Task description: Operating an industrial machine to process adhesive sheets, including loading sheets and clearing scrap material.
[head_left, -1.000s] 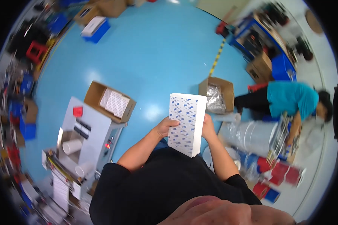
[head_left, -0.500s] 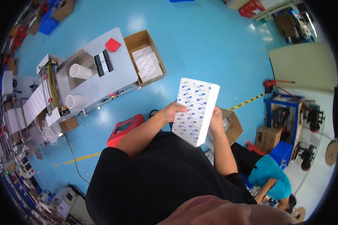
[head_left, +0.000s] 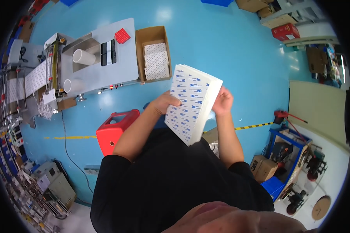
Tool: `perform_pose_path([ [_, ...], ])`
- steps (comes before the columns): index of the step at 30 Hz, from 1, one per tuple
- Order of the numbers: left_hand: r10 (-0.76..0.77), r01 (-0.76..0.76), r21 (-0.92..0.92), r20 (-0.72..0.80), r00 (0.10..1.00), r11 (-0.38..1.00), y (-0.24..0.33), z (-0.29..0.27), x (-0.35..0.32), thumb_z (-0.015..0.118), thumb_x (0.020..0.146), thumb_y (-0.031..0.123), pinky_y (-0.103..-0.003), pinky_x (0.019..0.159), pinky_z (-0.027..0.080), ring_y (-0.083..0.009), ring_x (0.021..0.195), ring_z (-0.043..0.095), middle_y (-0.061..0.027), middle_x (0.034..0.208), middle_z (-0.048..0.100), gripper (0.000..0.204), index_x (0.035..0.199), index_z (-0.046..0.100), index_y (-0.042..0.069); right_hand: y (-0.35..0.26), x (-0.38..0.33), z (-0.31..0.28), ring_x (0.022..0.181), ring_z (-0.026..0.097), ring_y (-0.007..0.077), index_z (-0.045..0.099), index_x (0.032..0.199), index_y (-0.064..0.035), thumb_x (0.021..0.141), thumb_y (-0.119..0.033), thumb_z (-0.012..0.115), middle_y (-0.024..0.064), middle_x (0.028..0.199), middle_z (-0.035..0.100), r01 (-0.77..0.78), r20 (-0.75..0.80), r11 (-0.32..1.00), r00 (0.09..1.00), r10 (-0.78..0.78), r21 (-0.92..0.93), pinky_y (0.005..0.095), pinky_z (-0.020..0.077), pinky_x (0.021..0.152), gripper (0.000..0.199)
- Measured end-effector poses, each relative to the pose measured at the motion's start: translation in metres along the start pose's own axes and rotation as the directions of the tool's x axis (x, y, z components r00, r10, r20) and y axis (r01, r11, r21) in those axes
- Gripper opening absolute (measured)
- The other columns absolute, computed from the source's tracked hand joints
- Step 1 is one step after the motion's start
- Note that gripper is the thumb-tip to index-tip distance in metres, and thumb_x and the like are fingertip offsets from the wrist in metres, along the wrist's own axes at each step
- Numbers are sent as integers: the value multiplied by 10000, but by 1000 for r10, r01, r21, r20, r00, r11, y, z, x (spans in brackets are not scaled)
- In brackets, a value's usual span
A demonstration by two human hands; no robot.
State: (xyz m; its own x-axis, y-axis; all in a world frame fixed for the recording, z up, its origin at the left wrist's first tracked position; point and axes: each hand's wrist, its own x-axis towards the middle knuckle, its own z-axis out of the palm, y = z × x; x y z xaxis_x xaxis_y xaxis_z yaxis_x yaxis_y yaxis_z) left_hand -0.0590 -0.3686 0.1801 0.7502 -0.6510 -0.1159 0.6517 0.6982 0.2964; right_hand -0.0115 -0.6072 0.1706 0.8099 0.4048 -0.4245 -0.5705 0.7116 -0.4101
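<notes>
A thick stack of white sheets with a repeating blue print is held tilted in front of my chest. My left hand is closed on its left edge, thumb lying over the printed face and the other fingers hidden behind. Beside the stack's right edge is my right hand, its fingers loosely bent and apart, slightly blurred. It seems to be off the stack. Along the stack's right side the edges of many layers show, a little uneven at the top.
An open carton with similar printed stacks adjoins a grey machine table bearing white rolls, black bars and a red piece. A red stool stands at my left. A blue-framed rack stands right.
I have turned to the right, and the table and stool shift in view. The stack has moved slightly left and up. My right hand has come away from its edge.
</notes>
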Motion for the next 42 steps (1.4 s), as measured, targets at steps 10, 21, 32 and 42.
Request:
perform_pose_path([
  [10, -40, 128, 295, -287, 957, 947, 58, 1, 39, 770, 624, 91, -353, 918, 455, -233, 1030, 596, -148, 1156, 600, 714, 1265, 471, -7, -92, 161, 192, 579, 520, 104, 570, 1204, -4, 899, -301, 570, 27, 755, 611, 374, 143, 0, 357, 923, -928, 246, 437, 580, 426],
  [21, 479, -371, 304, -542, 690, 878, 181, -56, 97, 719, 716, 47, -353, 833, 516, -230, 938, 630, -148, 1068, 621, 534, 1190, 484, -19, -89, 213, 150, 925, 589, 158, 526, 1237, -49, 822, -216, 679, 68, 958, 625, 539, 335, -253, 761, 556, -804, 334, 457, 833, 473],
  [32, 503, -502, 365, -847, 170, 784, 98, -227, 179, 655, 842, 142, -278, 856, 466, -173, 976, 593, -102, 1110, 608, 378, 1172, 542, -3, 0, 488, -1, 1036, 588, 247, 449, 1240, 23, 801, -81, 677, 151, 1180, 570, -586, -284, 420, 758, 587, -693, 386, 499, 865, 506],
  [42, 148, 585, -238, -832, -535, 775, -138, -286, 169, 657, 790, 346, -457, 951, 398, -420, 1133, 467, -255, 1299, 428, 637, 1298, 424, 41, 199, 769, -137, 878, 628, 185, 541, 1076, 11, 729, -65, 739, 108, 994, 654, -16, -251, -303, 599, 760, -953, 319, 499, 805, 406],
])
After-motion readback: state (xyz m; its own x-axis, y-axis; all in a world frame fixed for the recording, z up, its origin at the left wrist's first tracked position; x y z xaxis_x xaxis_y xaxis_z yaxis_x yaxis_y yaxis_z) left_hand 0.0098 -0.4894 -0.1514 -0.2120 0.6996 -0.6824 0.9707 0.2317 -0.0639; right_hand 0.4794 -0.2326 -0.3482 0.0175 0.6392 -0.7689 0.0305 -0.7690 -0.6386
